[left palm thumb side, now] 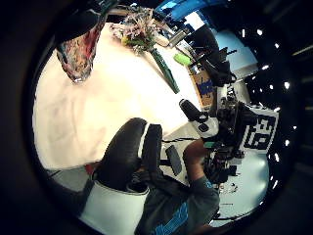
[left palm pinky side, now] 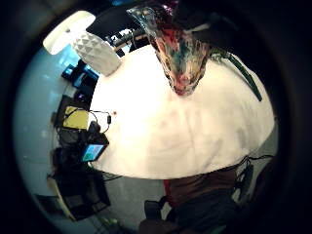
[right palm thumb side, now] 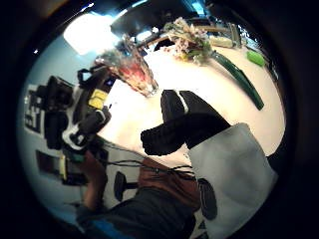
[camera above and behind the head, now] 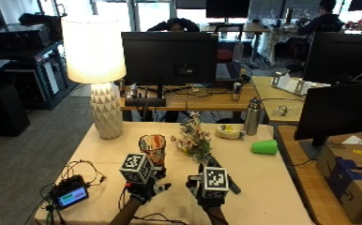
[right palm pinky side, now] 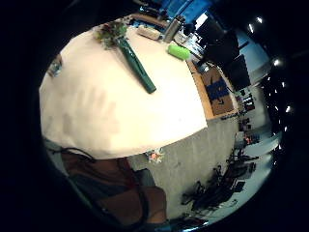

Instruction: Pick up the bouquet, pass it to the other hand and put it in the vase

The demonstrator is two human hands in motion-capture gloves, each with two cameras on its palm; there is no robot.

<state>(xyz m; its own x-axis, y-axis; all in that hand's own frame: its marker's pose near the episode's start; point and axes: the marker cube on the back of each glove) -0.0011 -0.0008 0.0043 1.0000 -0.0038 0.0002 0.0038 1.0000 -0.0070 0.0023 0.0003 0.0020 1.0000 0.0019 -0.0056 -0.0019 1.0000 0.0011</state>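
The vase [camera above and behind the head: 153, 148], a multicoloured glass one, stands upright on the tan table [camera above and behind the head: 275, 187] and serves as the landmark. The bouquet [camera above and behind the head: 196, 143] lies flat on the table just beside the vase, on the person's right of it, its blossoms level with the vase and its green wrapped stem running back toward the person; nothing grips it. The left hand [camera above and behind the head: 145, 190] hovers nearer the person than the vase, just in front of it, fingers spread and relaxed, holding nothing. The right hand [camera above and behind the head: 209, 193] hovers beside the left one, over the stem end of the bouquet, farther from the vase; its fingers are extended and it grasps nothing. A white lamp [camera above and behind the head: 100, 75] stands beyond the vase toward the table's far left corner. A green cup [camera above and behind the head: 265, 147] lies on its side well to the right of the vase, with a steel bottle [camera above and behind the head: 252, 116] behind it.
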